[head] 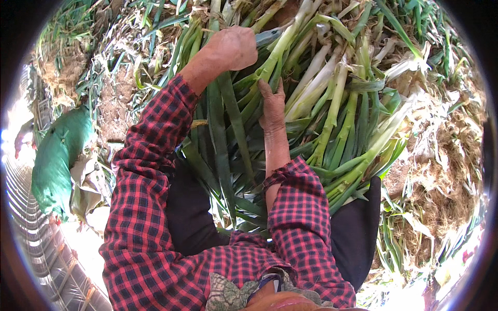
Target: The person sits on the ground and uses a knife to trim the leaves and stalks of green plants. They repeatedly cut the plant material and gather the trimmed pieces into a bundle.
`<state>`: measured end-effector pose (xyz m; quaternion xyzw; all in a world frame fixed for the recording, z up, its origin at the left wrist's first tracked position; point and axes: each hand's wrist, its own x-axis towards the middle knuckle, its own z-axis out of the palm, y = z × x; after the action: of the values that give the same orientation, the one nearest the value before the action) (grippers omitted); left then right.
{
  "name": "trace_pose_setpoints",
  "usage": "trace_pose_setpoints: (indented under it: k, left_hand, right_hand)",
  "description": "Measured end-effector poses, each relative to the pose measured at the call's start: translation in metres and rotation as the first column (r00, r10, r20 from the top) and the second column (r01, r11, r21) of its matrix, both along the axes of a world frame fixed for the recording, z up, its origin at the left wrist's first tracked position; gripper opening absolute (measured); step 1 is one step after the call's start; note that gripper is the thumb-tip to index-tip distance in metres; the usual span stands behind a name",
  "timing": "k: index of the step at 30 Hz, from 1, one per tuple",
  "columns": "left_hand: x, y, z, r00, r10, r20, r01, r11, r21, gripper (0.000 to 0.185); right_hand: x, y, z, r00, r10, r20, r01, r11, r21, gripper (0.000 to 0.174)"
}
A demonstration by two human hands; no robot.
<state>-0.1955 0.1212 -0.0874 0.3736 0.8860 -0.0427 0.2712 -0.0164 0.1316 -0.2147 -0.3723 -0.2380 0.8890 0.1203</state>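
My left hand (236, 48) is a fist above the upper part of a heap of large green onions (330, 112). A grey-green onion leaf (269, 37) comes out beside its knuckles; the palm side is hidden. Lower and to the right, my right hand (273, 102) grips a green onion stalk (272, 66), two fingers showing against it and the others tucked under. The onions lie across my lap and before me, pale stems mostly away from me and broad green leaves (220, 136) towards my body.
Onion trimmings and dry peelings (120, 89) litter the ground on the left. More roots and husks (435, 186) are piled at right. A green cloth or bag (60, 159) lies at left, near a ribbed plastic sheet or mat (42, 241). My dark trouser legs (354, 237) flank the onions.
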Motion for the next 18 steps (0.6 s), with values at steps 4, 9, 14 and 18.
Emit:
trace_pose_setpoints:
  k: [4, 9, 14, 18]
  left_hand:
    - [-0.017, 0.031, -0.028, 0.999, -0.036, 0.003, 0.035, 0.997, 0.068, 0.036]
    - [-0.059, 0.06, -0.113, 0.795, -0.379, -0.474, 0.515, 0.834, 0.197, 0.015]
    - [-0.07, 0.078, -0.154, 0.248, -0.361, -0.899, 0.68, 0.726, -0.104, 0.012]
    - [-0.067, 0.092, -0.133, 0.961, 0.072, -0.266, 0.077, 0.857, 0.509, 0.012]
  right_hand:
    - [0.003, -0.002, 0.005, 0.999, -0.03, -0.041, 0.03, 0.999, -0.022, 0.065]
    - [0.008, -0.001, 0.009, 1.0, -0.012, 0.021, 0.012, 1.0, -0.025, 0.06]
    - [0.019, -0.002, 0.011, 1.0, 0.009, 0.027, -0.007, 0.997, -0.077, 0.058]
    - [0.031, -0.006, 0.011, 1.0, 0.007, 0.005, -0.006, 0.994, -0.105, 0.057]
